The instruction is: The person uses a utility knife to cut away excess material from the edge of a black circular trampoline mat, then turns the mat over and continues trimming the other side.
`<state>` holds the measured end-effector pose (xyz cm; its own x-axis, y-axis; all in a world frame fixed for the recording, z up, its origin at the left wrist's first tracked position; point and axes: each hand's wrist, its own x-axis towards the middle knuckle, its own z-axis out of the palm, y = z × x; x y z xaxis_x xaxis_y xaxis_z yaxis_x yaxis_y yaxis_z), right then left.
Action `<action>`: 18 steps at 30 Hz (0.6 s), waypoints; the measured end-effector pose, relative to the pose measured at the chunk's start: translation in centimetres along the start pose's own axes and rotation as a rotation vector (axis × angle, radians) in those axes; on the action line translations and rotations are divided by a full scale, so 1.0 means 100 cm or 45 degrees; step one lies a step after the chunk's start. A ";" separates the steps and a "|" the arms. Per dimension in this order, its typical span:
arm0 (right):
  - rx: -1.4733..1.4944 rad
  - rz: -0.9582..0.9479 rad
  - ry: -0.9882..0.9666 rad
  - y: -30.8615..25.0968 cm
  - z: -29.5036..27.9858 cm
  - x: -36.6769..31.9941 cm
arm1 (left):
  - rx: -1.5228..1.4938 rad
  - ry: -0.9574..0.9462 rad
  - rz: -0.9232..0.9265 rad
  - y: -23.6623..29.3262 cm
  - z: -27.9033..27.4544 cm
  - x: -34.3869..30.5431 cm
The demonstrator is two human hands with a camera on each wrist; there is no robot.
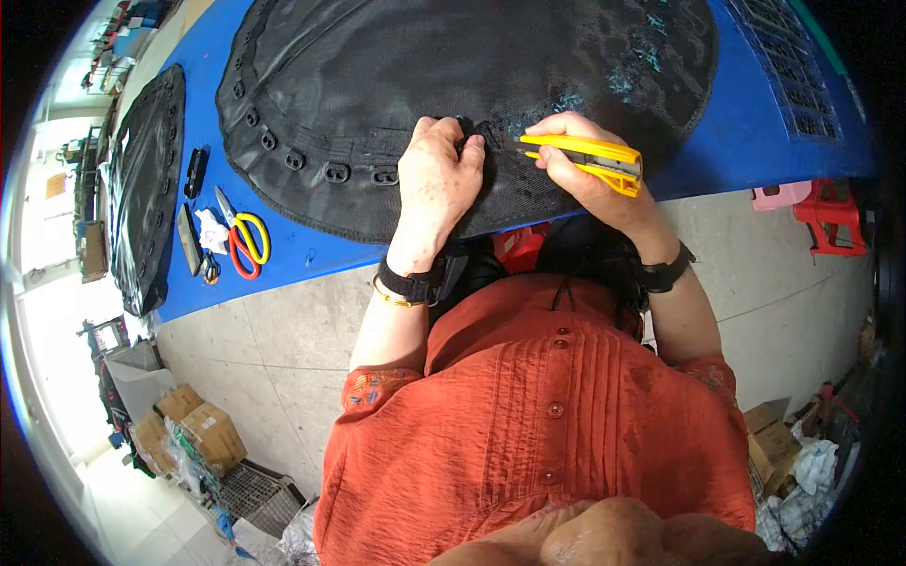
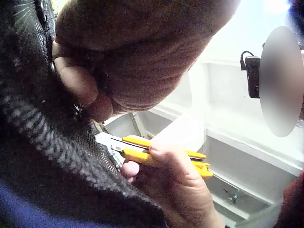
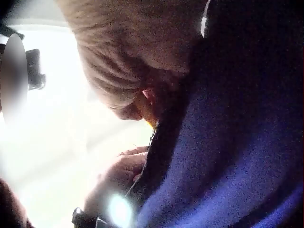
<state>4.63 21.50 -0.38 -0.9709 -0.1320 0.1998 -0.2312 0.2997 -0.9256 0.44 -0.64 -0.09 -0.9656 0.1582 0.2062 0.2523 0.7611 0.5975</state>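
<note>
Blue table (image 1: pixel 294 247), black mesh piece (image 1: pixel 377 75) spread across it, near edge at the person. Left hand (image 1: pixel 439 179) pinches the mesh, hiding part of it. Right hand (image 1: pixel 593 193) grips yellow snips (image 1: pixel 585 146), tips pointing left, just beside the left fingers. Scissors (image 1: pixel 237 224) left; second black piece (image 1: pixel 146 189) farther left.

Yellow-handled snips (image 1: pixel 590 149), gripped in the right hand (image 1: pixel 587 189), pointed straight at the broad black mesh panel (image 1: pixel 406 66), spread over the blue table (image 1: pixel 746 156) and pinched by the left hand (image 1: pixel 439 179)!
</note>
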 end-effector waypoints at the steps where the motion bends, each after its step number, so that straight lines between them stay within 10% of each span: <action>1: -0.028 -0.024 0.007 0.002 -0.001 -0.001 | 0.009 -0.003 0.001 -0.001 0.000 0.000; 18: -0.045 -0.046 0.027 0.010 -0.001 -0.002 | 0.170 0.046 0.082 0.008 -0.004 -0.002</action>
<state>4.60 21.90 -1.35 -0.9629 -0.1232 0.2403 -0.2680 0.3281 -0.9058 0.90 -0.27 0.65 -0.9442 0.1889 0.2698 0.3010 0.8275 0.4740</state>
